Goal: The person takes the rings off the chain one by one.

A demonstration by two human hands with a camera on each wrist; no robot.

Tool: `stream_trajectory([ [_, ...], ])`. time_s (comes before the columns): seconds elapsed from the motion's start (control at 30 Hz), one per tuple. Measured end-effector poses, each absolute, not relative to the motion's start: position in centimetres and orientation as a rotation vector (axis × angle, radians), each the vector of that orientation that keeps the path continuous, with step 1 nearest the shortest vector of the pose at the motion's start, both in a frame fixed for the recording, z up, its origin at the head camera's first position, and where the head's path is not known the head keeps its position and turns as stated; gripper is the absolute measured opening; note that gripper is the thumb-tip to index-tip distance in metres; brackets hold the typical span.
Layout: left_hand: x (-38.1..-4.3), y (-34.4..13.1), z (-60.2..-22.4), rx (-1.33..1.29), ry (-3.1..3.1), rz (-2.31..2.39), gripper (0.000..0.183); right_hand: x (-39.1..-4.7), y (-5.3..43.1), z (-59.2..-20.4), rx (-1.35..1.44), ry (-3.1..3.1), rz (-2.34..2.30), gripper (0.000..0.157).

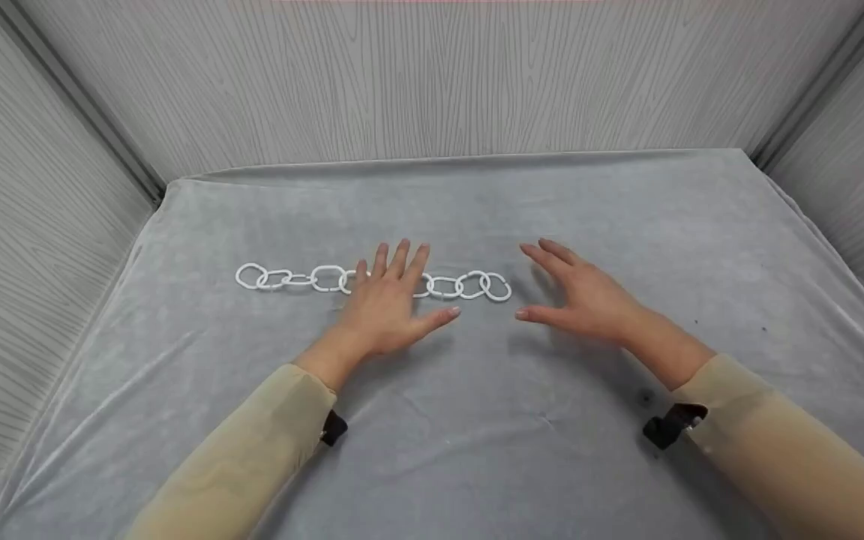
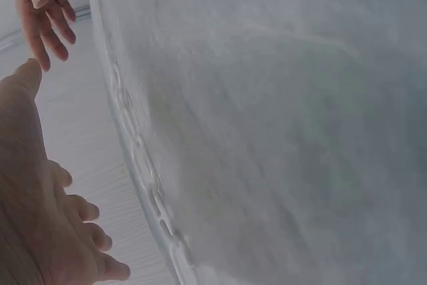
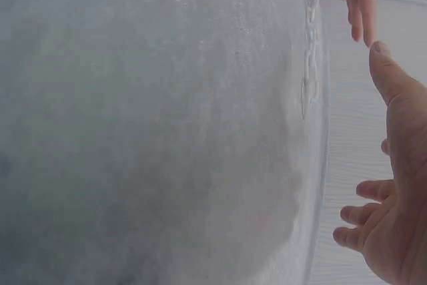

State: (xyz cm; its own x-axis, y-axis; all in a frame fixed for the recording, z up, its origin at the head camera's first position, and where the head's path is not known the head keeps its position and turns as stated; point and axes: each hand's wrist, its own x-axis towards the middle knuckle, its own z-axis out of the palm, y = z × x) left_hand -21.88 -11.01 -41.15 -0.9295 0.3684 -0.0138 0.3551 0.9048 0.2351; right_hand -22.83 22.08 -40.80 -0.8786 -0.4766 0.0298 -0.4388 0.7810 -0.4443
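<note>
A: Nearest first, quick.
B: Left sleeve (image 1: 244, 450) and right sleeve (image 1: 784, 442), beige, both on the near side of the white chain (image 1: 344, 281). Black piece (image 1: 334, 427) at the left sleeve's end, a second black piece (image 1: 672, 426) at the right sleeve's.

A: Hands?
B: Left hand (image 1: 383, 311) is above the middle of the chain. Blocks some links in the head view; left wrist view shows it raised, not touching. Grip wide: fingers straight and spread, thumb out along the near side of the chain's right part.

A: Right?
B: Right hand (image 1: 589, 300) is just past the chain's right end, apart from it. Grip wide too: fingers extended, thumb well away from them.

A: Chain itself?
B: Flat on the worktop (image 1: 627, 195), strung sideways in a nearly straight row. Left end runs out well past the left hand; right end sits between the hands. Rounded links, hooked together, last two overlapping at the right end. Middle ones hidden, can't count.

A: Surface?
B: Grey cloth (image 1: 432, 465), creased on the chain's near side.

A: Farthest?
B: Back panel (image 1: 432, 82), pale grey wood grain, beyond the chain. Left panel (image 1: 19, 262) and right panel (image 1: 852, 135) flank it, well apart.
</note>
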Motion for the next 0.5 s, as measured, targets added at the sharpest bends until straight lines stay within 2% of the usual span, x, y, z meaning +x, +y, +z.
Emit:
stream_trajectory([
  [0.23, -23.5, -10.3, -41.4, 0.705, 2.935, 0.614, 0.105, -24.1, 21.5, -41.5, -0.838, 2.824, -0.892, 0.091],
  [0.5, -24.8, -10.2, -42.0, 0.768, 2.837, 0.945, 0.095, -25.2, 21.0, -42.1, -0.800, 2.730, -1.114, 0.082],
])
